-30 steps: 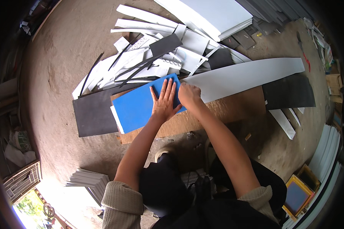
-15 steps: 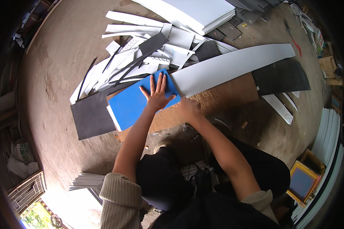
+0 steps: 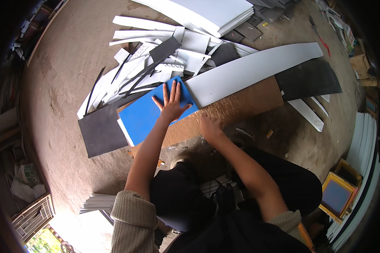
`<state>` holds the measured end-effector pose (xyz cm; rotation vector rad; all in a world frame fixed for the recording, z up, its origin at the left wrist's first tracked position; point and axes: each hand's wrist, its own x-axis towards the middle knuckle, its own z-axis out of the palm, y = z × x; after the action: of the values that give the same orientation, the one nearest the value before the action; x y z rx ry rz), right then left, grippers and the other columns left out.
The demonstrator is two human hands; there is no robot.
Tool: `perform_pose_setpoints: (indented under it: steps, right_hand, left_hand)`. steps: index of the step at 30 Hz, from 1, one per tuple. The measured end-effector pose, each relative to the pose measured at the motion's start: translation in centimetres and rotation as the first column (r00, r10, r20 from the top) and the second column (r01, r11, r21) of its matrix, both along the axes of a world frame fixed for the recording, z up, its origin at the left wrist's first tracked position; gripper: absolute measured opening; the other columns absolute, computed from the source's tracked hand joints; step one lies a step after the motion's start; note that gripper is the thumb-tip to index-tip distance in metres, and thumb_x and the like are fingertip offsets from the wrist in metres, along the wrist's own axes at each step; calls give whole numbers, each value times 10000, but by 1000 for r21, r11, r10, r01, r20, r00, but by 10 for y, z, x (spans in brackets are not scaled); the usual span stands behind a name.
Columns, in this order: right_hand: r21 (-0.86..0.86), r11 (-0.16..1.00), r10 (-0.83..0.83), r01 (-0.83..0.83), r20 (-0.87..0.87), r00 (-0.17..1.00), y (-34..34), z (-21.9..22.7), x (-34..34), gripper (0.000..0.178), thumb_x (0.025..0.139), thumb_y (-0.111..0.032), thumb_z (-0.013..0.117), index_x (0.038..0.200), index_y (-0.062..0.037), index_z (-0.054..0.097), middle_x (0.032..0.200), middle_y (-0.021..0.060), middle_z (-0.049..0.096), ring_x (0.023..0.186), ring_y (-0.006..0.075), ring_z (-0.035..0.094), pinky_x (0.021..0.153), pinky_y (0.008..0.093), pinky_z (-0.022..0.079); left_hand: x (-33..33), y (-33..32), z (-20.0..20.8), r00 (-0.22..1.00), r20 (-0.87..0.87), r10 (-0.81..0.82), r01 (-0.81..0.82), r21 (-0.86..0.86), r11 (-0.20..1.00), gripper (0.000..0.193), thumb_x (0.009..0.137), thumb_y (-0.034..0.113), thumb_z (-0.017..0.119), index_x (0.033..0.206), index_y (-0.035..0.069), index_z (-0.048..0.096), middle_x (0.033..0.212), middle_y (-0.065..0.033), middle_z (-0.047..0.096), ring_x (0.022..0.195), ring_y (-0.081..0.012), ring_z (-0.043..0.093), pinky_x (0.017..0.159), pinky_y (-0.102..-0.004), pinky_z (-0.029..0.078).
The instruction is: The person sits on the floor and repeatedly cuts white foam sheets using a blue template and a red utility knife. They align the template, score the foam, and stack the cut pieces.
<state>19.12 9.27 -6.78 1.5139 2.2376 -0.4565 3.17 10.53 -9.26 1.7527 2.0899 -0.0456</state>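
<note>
Matte black material is laid at nine o'clock from the centre of the view: a flat, roughly rectangular sheet (image 3: 99, 135) on a dusty brown floor (image 3: 57, 92). It is partly overlapped by a smooth blue rectangular panel (image 3: 141, 120), set between nine and ten, with a white sliver showing at its left end. At eleven, a heap of white and black offcuts (image 3: 133, 74) is piled, some strips slim and curved, one piece bubbly-textured. The blue panel is pressed by the left hand (image 3: 171, 105), palm down, fingers spread wide. Near the centre, the right hand (image 3: 211, 126) is curled over the brown, pale-scuffed wooden board (image 3: 249, 101); whether anything is gripped cannot be told. Towards two o'clock, a long, smooth, curved-edged white sheet (image 3: 257, 71) is butted visually against the panel's right end. Farther out at two, a dark flat sheet (image 3: 310, 80) is partly covered by it. What is layered beneath the panel is hidden, and the stack of white sheets (image 3: 215, 12) at twelve is cut off above.
</note>
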Motion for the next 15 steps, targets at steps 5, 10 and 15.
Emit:
perform_pose_setpoints:
  steps: [5,10,15]
  right_hand:
    - [64,993,103,-101,-37,994,15,28,-2,146,804,-164,499,910,-65,512,783,111,647,723,234,651,631,389,499]
    - [247,965,151,-83,-272,950,64,22,-26,83,773,-92,481,831,-34,495,642,155,616,623,292,634,549,375,497]
    - [281,957,150,-65,-291,945,75,-2,-57,54,773,-87,480,787,-40,502,616,150,611,615,290,637,521,360,500]
  left_hand:
    - [-11,-6,-9,1000,18,-9,9,6,1000,1025,675,641,542,1401,175,-12,1462,25,-75,1332,-285,-119,868,-726,-85]
    - [-9,0,1,992,122,-37,41,-29,999,1143,590,602,651,1399,136,-8,1463,0,-80,1328,-298,-129,861,-732,-71]
    - [-11,-3,-1,992,124,-35,35,1,999,1164,568,602,666,1399,124,7,1464,-12,-64,1330,-300,-122,855,-729,-77]
